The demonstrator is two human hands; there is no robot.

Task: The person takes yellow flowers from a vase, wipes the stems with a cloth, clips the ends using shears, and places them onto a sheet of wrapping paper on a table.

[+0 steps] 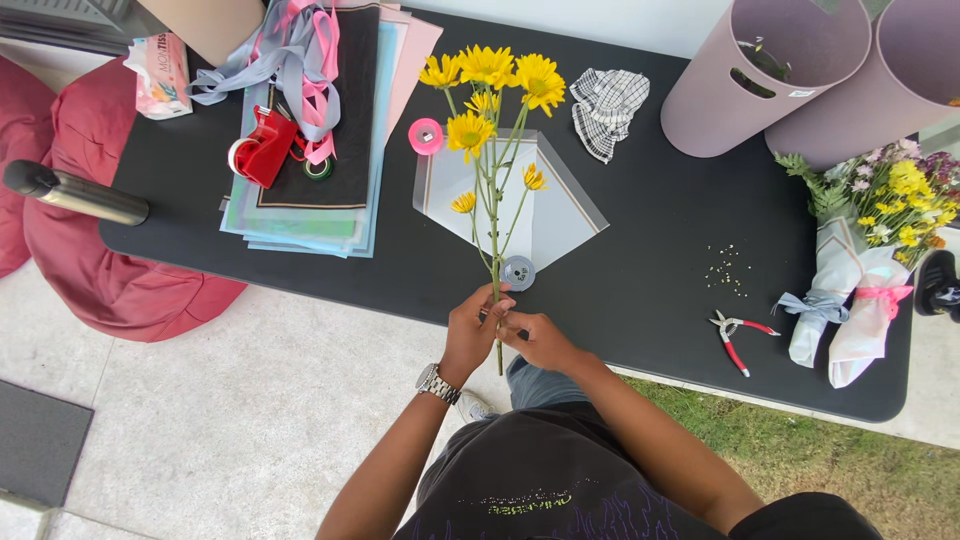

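A bunch of yellow daisy-like flowers (492, 80) with long green stems lies over a translucent grey wrapping sheet (560, 210) on the black table (650, 260). My left hand (473, 325), with a metal wristwatch, grips the stems near their lower end at the table's front edge. My right hand (540, 340) closes on the same stems just beside it. A small grey ribbon spool (517, 272) sits right above my hands. A pink ribbon roll (426, 136) lies left of the blooms.
Stacked wrapping papers (310, 190) with ribbons and a red tape dispenser (264, 147) lie at the left. Red-handled pliers (735, 335), two wrapped bouquets (860, 260), two mauve buckets (760, 75) and a checked cloth (606, 105) are at the right. Red beanbags (90, 200) sit left.
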